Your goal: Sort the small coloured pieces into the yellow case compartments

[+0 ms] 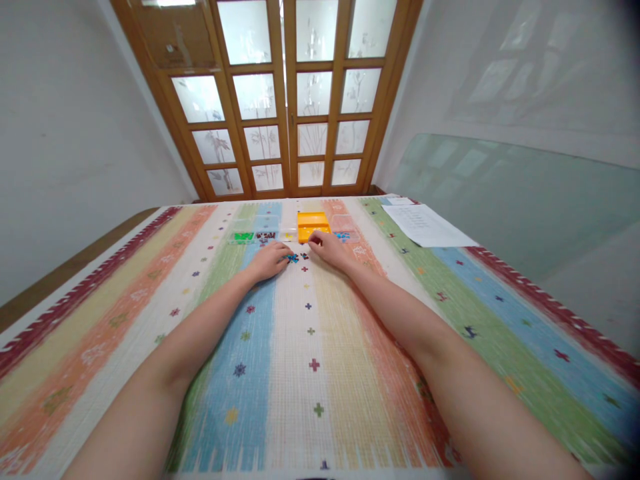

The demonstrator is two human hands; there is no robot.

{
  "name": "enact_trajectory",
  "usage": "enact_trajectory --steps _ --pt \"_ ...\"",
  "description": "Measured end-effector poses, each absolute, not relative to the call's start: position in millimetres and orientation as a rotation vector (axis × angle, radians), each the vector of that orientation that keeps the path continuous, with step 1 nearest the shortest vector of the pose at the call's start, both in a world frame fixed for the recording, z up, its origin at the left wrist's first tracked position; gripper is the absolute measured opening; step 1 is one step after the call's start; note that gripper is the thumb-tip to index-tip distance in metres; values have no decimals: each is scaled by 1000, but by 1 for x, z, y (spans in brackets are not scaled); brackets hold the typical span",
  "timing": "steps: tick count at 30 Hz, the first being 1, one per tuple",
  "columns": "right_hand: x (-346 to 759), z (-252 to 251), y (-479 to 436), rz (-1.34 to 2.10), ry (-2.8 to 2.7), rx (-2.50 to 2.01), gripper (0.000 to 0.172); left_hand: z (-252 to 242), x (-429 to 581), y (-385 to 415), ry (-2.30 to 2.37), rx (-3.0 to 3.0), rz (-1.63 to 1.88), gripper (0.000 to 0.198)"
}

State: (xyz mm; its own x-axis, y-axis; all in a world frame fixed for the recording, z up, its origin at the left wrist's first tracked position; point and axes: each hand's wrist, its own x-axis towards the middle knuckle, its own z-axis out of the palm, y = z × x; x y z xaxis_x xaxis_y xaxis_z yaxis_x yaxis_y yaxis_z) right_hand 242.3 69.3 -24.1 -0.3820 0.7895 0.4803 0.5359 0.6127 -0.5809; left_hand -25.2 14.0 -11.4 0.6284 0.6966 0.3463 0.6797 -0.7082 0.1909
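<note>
My left hand point(271, 261) rests on the tablecloth with its fingers loosely extended, fingertips at a small pile of blue pieces point(293, 258). A few dark reddish pieces point(305, 256) lie just right of that pile. My right hand point(329, 249) is at the front edge of an open orange box point(313, 219), thumb and fingers pinched together; whatever they hold is too small to make out. Clear boxes stand beside the orange one, holding green pieces point(244, 237), dark brown-red pieces point(266, 235), a few yellow pieces point(289, 236) and blue pieces point(343, 236).
A striped tablecloth point(295, 400) covers the long table. Printed white paper point(425, 225) lies at the far right. Wooden doors with glass panes point(290, 100) stand beyond the far edge. A pale glass panel point(500, 193) leans by the right wall.
</note>
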Motion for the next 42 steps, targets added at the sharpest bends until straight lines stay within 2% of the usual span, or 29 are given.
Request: enact_trajectory --steps 6,13,24,42 --pt "281 -22 102 353 -1786 -1120 13 -12 -13 9 1094 2844 555 38" --pt "308 -21 113 309 -1591 -1364 22 -14 -1 0 1023 2865 464 45" --pt "322 -21 109 303 -1510 -1537 27 -17 2 1 1120 2810 511 45" --pt "307 -26 109 278 -1573 -1457 29 -28 0 14 1100 2845 472 47"
